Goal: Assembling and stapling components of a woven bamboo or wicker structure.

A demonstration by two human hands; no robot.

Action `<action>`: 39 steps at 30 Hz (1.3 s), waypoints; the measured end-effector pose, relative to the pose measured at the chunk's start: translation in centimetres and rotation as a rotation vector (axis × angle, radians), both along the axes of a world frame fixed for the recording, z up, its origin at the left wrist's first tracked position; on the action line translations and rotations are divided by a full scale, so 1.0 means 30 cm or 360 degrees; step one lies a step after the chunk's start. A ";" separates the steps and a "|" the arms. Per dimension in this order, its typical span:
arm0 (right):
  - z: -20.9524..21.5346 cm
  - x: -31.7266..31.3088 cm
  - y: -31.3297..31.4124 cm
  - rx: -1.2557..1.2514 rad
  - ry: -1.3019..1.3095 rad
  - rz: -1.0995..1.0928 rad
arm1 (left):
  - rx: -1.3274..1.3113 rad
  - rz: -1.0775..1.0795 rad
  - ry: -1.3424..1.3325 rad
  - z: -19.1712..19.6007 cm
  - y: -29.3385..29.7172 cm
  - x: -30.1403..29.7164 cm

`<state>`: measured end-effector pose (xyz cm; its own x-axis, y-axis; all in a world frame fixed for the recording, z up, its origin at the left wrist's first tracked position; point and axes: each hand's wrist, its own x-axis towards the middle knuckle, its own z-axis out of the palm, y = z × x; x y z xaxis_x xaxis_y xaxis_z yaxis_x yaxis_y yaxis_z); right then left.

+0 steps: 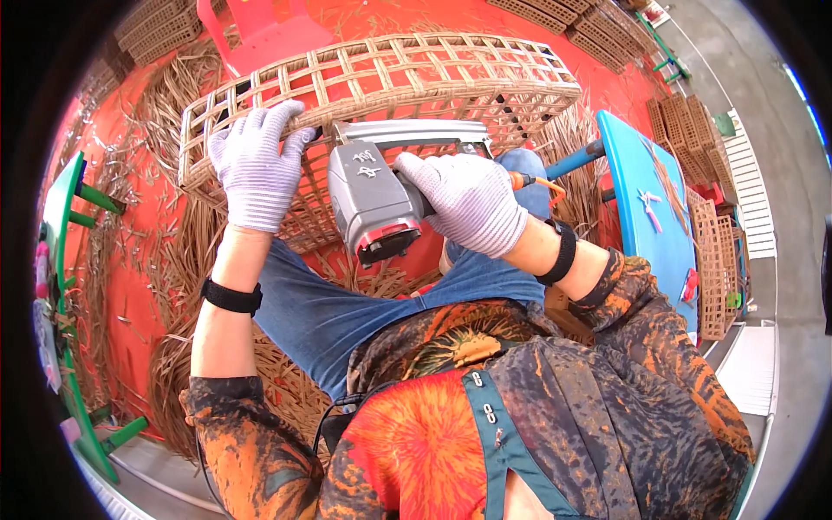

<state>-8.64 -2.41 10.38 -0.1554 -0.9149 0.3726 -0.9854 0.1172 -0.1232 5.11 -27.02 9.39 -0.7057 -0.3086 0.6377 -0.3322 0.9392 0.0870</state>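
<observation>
Two gloved hands, the left hand and the right hand. One woven basket frame under them. One grey staple gun in the right hand. Two black wristbands, one on each forearm. One blue counter right of the right hand.

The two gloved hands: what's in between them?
In the head view, a grey staple gun sits between left hand and right hand, pressed against the woven basket.
</observation>
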 end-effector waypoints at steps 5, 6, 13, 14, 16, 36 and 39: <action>0.058 0.008 0.008 -0.0018 -0.0098 0.0107 | -0.0012 0.0005 -0.0023 0.001 0.004 0.012; 0.065 0.002 0.021 -0.0026 -0.0098 0.0099 | -0.0027 -0.0006 -0.0022 -0.004 0.008 0.016; 0.176 -0.052 0.142 -0.0274 -0.0558 -0.0092 | -0.0200 0.0176 -0.0105 0.006 0.062 0.032; 0.177 -0.068 0.168 -0.0248 -0.0531 -0.0148 | -0.0187 0.0242 -0.0097 0.003 0.068 0.022; 0.172 -0.086 0.200 -0.0296 -0.0565 -0.0224 | -0.0170 0.0372 -0.0084 0.005 0.083 0.008; 0.119 -0.222 0.235 -0.0382 -0.0239 -0.0509 | -0.0019 0.0580 -0.0282 0.017 0.048 0.008; 0.117 -0.252 0.310 -0.0216 -0.0115 -0.0594 | -0.0088 0.0591 -0.0139 -0.010 0.047 0.016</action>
<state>-16.19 6.89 13.90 -0.4976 -0.7340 0.4621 -0.8666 0.4432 -0.2293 5.60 -25.60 9.10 -0.6047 -0.5204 0.6030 -0.6547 0.7559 -0.0042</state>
